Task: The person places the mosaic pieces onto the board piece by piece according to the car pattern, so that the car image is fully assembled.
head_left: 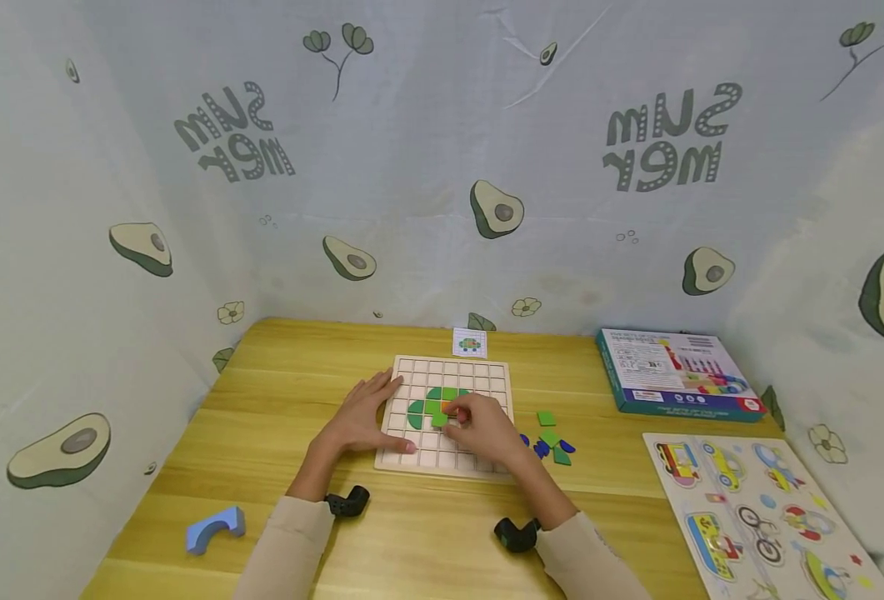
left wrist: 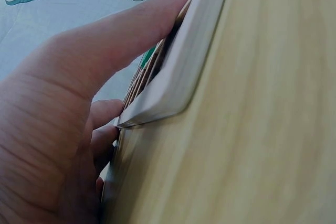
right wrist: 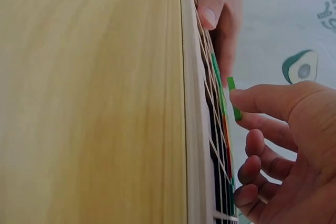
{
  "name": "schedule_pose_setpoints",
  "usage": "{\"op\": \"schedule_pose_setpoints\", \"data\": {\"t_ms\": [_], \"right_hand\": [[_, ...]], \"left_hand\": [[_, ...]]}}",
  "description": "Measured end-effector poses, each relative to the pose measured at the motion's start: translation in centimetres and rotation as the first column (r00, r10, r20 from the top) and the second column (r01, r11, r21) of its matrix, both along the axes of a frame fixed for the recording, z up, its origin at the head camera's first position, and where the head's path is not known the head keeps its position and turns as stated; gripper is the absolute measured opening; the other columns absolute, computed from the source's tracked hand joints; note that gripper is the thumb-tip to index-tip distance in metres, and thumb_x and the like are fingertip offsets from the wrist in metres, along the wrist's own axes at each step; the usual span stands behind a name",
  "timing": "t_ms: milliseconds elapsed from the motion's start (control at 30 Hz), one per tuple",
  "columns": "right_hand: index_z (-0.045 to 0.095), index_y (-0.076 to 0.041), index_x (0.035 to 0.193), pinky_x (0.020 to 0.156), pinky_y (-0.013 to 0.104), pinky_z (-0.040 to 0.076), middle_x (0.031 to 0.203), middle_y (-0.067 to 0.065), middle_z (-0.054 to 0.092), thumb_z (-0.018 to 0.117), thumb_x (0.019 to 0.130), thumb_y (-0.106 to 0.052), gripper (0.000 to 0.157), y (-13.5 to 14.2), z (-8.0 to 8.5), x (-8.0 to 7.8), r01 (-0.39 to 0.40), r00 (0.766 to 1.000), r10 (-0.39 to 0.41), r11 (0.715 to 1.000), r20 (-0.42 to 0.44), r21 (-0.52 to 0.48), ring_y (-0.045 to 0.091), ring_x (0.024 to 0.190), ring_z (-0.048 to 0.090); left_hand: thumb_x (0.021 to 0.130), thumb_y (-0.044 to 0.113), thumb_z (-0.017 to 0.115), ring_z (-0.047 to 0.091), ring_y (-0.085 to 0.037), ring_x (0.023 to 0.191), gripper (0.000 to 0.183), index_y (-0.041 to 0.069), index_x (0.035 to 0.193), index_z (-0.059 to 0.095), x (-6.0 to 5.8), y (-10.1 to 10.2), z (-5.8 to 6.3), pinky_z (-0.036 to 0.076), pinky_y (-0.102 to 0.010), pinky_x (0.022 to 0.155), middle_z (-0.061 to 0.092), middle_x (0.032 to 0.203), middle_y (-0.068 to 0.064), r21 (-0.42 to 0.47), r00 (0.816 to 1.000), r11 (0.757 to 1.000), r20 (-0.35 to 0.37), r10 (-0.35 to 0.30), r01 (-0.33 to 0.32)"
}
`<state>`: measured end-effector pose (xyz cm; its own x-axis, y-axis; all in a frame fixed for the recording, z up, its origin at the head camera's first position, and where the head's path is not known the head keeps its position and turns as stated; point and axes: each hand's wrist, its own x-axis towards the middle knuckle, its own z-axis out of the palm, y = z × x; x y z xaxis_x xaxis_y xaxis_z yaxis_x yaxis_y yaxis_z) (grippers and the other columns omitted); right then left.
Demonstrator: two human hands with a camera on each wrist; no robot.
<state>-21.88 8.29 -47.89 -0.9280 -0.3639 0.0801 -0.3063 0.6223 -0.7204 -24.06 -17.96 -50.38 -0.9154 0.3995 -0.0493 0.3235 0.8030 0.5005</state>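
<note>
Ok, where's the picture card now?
In the head view, the picture card is at the far side of the table, just beyond the grid board, slightly right of its middle.

Head view: the right hand [head_left: 484,427] covers part of the grid board [head_left: 428,459] and some of the coloured tiles [head_left: 416,414]. Drawing on the card [head_left: 469,343] too small to read in detail; fine print on the box [head_left: 681,375] illegible. Blue pieces [head_left: 541,448] bunched, count undetermined. Picture board [head_left: 741,492] and both sleeves [head_left: 284,550] cut by the lower edge. Left wrist view: left hand [left wrist: 52,108] cropped at left, counter [left wrist: 273,129] blurred. Right wrist view: right hand masks the middle of the green tile [right wrist: 237,113].
</note>
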Motion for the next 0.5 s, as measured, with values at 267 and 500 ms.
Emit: {"op": "schedule_pose_setpoints", "data": {"t_ms": [267,500], "right_hand": [[0.076,-0.01,0.102,0.065,0.025,0.038,0.077,0.0,0.055,0.079,0.089,-0.014,0.014,-1.1,-0.2,-0.1,0.004,1.0,-0.004,0.999,0.009,0.033,0.013,0.073,0.049],[0.078,-0.013,0.102,0.062,0.025,0.037,0.074,-0.003,0.054,0.081,0.087,-0.018,0.016,-1.5,-0.2,-0.2,0.014,1.0,-0.012,0.996,-0.02,0.086,0.012,0.071,0.049]], "left_hand": [[0.069,0.069,0.084,0.012,-0.03,0.162,0.123,0.018,0.165,0.028,0.1,0.1,0.1,0.009,-0.055,0.131,0.015,0.174,-0.007,0.013,1.0,1.0,0.002,0.002,-0.002],[0.068,0.069,0.084,0.013,-0.03,0.162,0.123,0.018,0.165,0.028,0.2,0.1,0.2,0.01,-0.055,0.131,0.016,0.174,-0.007,0.012,1.0,1.0,0.004,0.012,-0.012]]}}
